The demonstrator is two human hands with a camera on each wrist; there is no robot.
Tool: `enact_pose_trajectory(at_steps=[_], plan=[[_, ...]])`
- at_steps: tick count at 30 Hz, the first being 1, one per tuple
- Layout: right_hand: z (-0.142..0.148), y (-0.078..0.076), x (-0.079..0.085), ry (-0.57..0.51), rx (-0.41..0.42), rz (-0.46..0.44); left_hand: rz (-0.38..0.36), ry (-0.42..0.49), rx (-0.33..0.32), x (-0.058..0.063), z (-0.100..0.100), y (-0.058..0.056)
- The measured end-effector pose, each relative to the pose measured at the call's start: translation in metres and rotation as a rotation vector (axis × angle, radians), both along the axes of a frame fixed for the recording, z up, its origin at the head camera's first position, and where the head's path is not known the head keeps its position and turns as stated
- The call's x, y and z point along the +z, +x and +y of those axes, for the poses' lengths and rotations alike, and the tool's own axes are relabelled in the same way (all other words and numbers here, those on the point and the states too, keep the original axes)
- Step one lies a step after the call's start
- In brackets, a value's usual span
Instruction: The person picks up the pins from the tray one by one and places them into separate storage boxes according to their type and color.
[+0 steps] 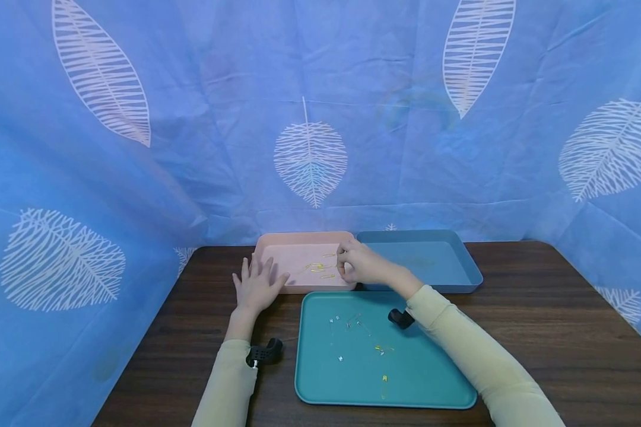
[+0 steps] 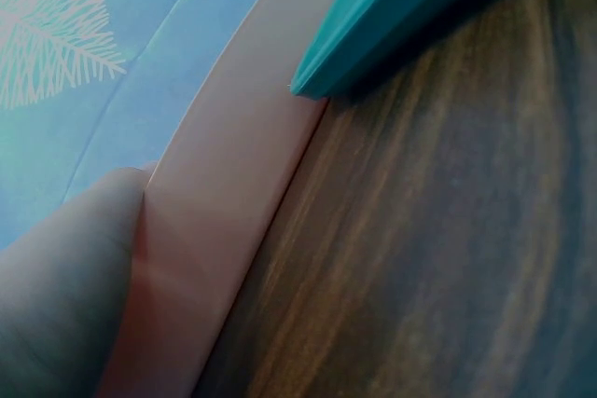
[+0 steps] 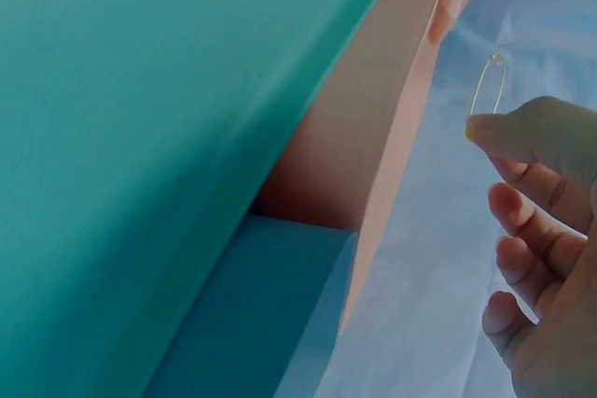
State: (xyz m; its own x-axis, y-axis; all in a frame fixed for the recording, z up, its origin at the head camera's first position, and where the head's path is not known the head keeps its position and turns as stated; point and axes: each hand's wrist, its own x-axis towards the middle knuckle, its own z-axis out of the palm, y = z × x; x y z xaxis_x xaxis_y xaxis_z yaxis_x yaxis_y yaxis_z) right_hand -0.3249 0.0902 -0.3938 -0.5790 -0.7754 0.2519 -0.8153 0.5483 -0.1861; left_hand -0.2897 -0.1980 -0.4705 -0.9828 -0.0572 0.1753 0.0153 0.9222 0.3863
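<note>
Blue cloth with white leaf prints [image 1: 235,89] hangs behind and at both sides, creased. Below it, dark wood-grain tabletop [image 1: 545,308]. Teal tray [image 1: 342,385] sits nearest the person, likely for easy reach; just behind it, blue tray [image 1: 416,261] at right and pink tray [image 1: 283,243] at left, side by side, probably so the hands travel little between trays. Pale sleeves, black wrist straps.

Left hand [image 1: 257,289] is spread wide at the pink tray's front left corner, thumb at the rim, pinching nothing; seems to steady the tray. Right hand [image 1: 364,263] is narrow over the pink tray's right end, thumb and index finger pinching a gold pin [image 3: 496,60] by one end, other fingers curled loosely. The fingertip hold probably suits such thin wire.

Gold pins [image 1: 317,267] lie in the pink tray; silver pins [image 1: 340,358] and a few gold ones are scattered on the teal tray. Finer pin detail too small to tell.
</note>
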Motion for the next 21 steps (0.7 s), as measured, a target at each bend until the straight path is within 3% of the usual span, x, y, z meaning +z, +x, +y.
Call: enact_pose_trajectory(at_steps=[10,21], plan=[[-0.009,-0.019,-0.01,-0.021,-0.112,0.021,0.014,-0.001,-0.001,0.0,0.001,0.0],[-0.019,-0.036,-0.022,0.025,-0.201,0.001,-0.001,0.001,0.004,-0.001,0.0,-0.001]])
